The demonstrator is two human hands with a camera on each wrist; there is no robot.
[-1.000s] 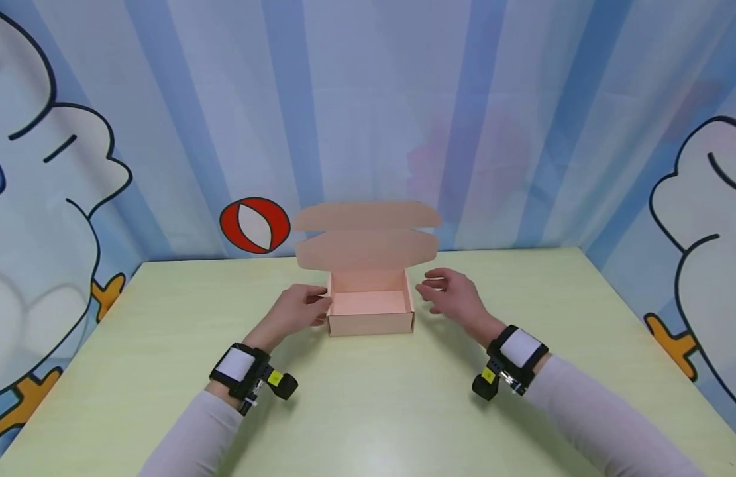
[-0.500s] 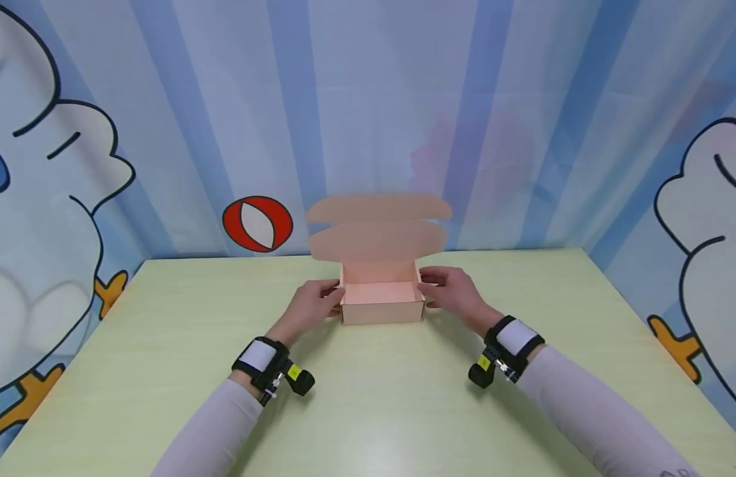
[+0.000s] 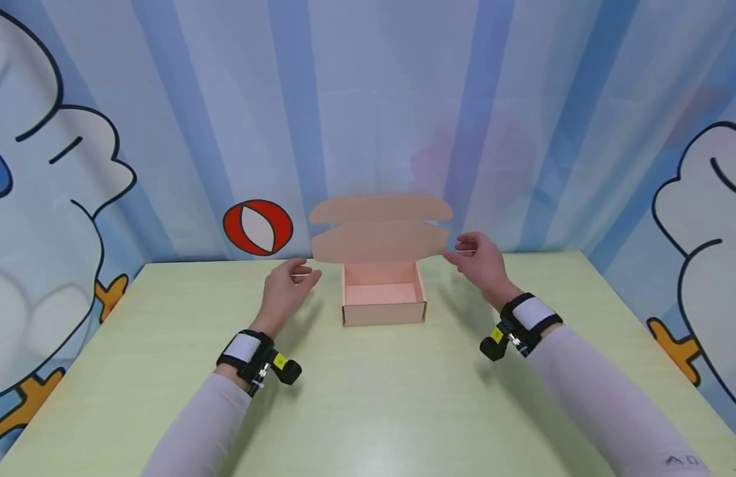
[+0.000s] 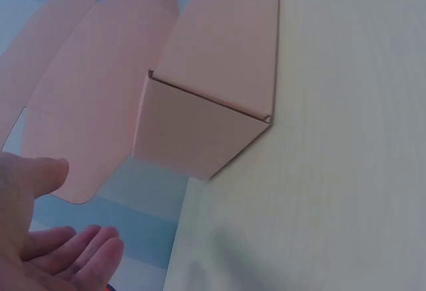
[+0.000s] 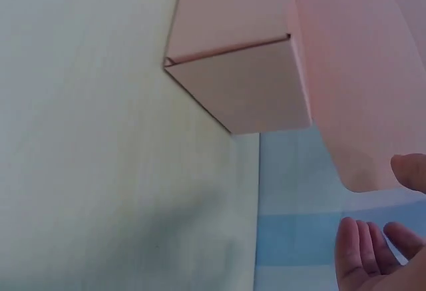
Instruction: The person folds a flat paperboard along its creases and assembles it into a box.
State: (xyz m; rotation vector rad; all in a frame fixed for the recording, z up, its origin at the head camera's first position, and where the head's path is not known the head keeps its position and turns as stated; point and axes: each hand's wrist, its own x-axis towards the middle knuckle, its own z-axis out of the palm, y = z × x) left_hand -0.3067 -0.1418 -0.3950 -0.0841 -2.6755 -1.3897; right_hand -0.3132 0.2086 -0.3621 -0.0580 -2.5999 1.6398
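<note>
A pink cardboard box (image 3: pixel 384 314) stands on the table, its lid (image 3: pixel 381 242) raised at the back and a tuck flap (image 3: pixel 381 209) above that. My left hand (image 3: pixel 287 291) hovers to the left of the box, thumb and fingers apart with nothing between them. In the left wrist view its thumb overlaps the near end of the lid (image 4: pixel 93 91). On the other side, my right hand (image 3: pixel 482 265) is raised, its thumb tip right at the lid's right end. The right wrist view shows those fingers (image 5: pixel 363 251) loosely bent and holding nothing.
The pale yellow-green table (image 3: pixel 368 397) runs back to a blue striped curtain (image 3: pixel 368 119) close behind the box. A red and white ball (image 3: pixel 258 227) is printed on the curtain. Each wrist wears a strap with a small black camera (image 3: pixel 290 371).
The box shifted slightly right and back between both hands. Both hands have since left its sides, moving outward and up toward the ends of the lid.
</note>
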